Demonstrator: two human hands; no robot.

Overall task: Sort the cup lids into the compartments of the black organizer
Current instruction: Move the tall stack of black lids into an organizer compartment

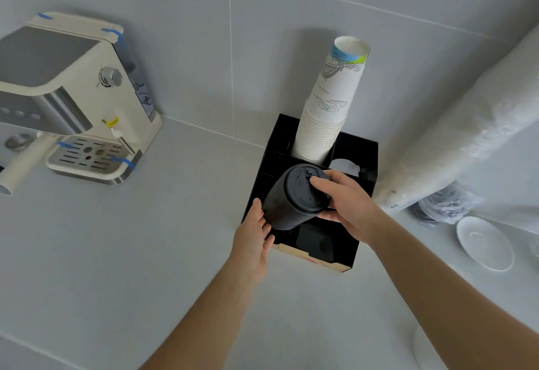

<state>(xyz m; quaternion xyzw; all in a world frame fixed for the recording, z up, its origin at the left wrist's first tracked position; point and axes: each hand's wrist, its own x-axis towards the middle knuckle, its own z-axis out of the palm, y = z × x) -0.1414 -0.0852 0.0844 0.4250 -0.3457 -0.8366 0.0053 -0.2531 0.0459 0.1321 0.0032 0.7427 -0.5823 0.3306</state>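
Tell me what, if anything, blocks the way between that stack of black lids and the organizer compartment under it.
Nothing visible does. Both hands, left and right, hold the stack of black lids tilted above the black organizer. The paper cup stack stands in a compartment behind.

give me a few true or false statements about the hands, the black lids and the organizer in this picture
1. Both hands hold the black stack of cup lids. True: left hand under it, right hand at its top end.
2. The stack of white paper cups lies on the counter. False: it stands upright in the black compartment organizer.
3. The cream espresso machine sits right of the organizer. False: left.
4. A white round saucer lies right of the organizer. True.
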